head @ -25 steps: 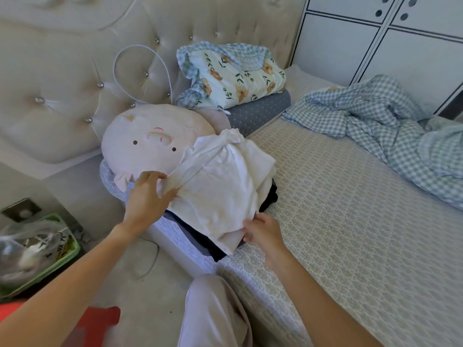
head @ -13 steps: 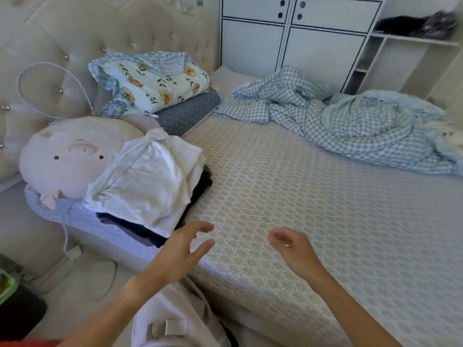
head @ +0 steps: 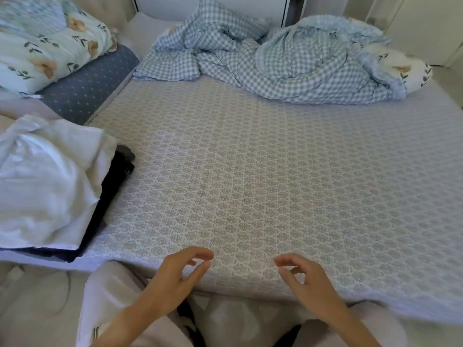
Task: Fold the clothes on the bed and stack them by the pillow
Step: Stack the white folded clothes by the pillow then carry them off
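Note:
A folded white garment (head: 42,181) tops a stack at the left edge of the bed, with dark folded clothes (head: 110,186) showing beneath it. My left hand (head: 175,279) hovers over the bed's near edge, fingers loosely curled and holding nothing. My right hand (head: 308,284) hangs beside it in the same relaxed way, also holding nothing. Both hands are well apart from the stack.
A patterned mattress cover (head: 250,171) spans the bed. A crumpled blue checked quilt (head: 275,58) lies along the far side. A floral pillow (head: 45,43) rests on a grey dotted pillow (head: 87,88) at the upper left. White cupboards stand behind the bed.
My hands let go of the white garment on the stack and drew back to the bed's near edge. The view swung right, away from the pig-faced cushion and headboard.

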